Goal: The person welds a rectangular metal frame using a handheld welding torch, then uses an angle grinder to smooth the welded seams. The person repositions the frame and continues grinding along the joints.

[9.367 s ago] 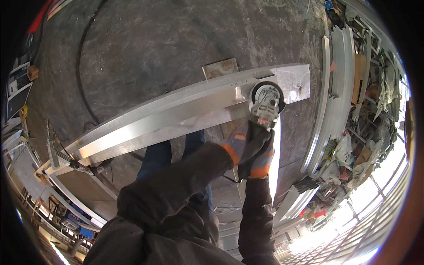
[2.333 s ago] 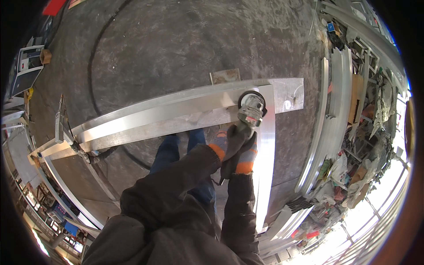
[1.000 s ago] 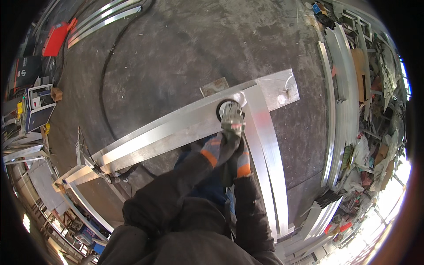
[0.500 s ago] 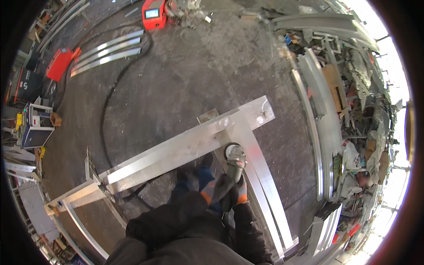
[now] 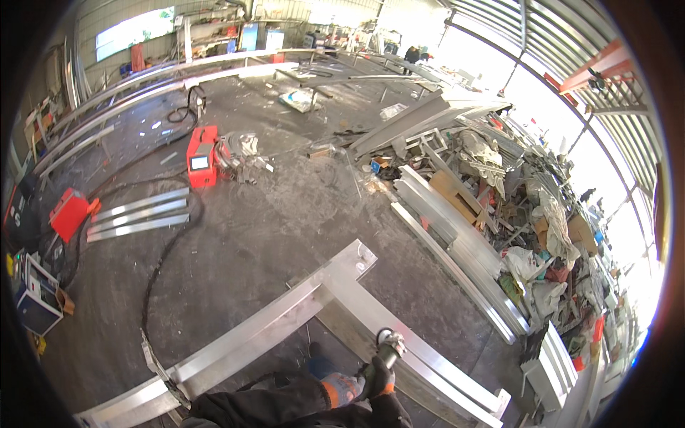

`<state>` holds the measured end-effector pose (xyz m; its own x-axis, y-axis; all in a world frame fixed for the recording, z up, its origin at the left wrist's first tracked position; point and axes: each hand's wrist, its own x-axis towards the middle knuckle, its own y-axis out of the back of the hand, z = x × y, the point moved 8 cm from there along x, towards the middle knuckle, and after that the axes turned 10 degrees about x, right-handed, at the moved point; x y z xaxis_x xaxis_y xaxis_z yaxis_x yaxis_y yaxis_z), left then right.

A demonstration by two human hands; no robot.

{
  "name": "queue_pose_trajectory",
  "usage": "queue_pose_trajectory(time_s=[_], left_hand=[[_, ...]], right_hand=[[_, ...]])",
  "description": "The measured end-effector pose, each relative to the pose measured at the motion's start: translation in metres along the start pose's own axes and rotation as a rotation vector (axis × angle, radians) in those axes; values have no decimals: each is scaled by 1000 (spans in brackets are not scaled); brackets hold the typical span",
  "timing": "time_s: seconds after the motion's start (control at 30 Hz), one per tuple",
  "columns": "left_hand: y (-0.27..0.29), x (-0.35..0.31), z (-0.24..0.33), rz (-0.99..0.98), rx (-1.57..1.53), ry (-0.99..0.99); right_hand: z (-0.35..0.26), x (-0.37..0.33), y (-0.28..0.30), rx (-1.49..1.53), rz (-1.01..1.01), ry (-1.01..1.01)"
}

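1. Both gloved hands, left hand (image 5: 342, 389) and right hand (image 5: 382, 381), clasp the grinder (image 5: 389, 348) at 6 o'clock, its disc on the steel frame (image 5: 314, 303).
2. Judged best: firm two-handed grip, disc kept flat, cable (image 5: 153, 282) clear.
3. Concrete floor (image 5: 271, 214); red welders (image 5: 202, 155) at 10 o'clock; scrap pile (image 5: 514, 214) at 3 o'clock.

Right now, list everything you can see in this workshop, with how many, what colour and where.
Angle grinder: one, grey and black, on the frame's cross beam, held in both hands.
Metal frame: one, silver, T-shaped, lower centre of the floor.
Welding machine: one, red, upper left floor.
Red case: one, far left.
Loose metal bars: three, silver, left floor.
Black cable: one, curving across the floor.
Scrap pile: metal profiles and rags, mixed colours, right side.
Hands: two, in dark and orange gloves, bottom centre, gripping the grinder.
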<state>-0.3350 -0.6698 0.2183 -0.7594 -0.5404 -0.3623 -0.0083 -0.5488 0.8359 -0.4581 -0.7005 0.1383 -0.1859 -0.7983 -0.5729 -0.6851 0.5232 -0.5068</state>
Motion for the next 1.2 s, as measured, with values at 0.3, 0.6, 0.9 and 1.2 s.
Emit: queue_pose_trajectory(time_s=[0.3,0.6,0.9,1.2], left_hand=[[345,-198,12,1040,-412,-477],[398,-215,158,1120,125,-875],[408,-139,202,1075,221,-887],[411,-89,267,1039,285,-956]], right_hand=[[-22,-70,109,216,222,142],[-3,-149,239,409,501,300],[-18,-220,310,631,465,388],[-30,-288,325,793,576,591]])
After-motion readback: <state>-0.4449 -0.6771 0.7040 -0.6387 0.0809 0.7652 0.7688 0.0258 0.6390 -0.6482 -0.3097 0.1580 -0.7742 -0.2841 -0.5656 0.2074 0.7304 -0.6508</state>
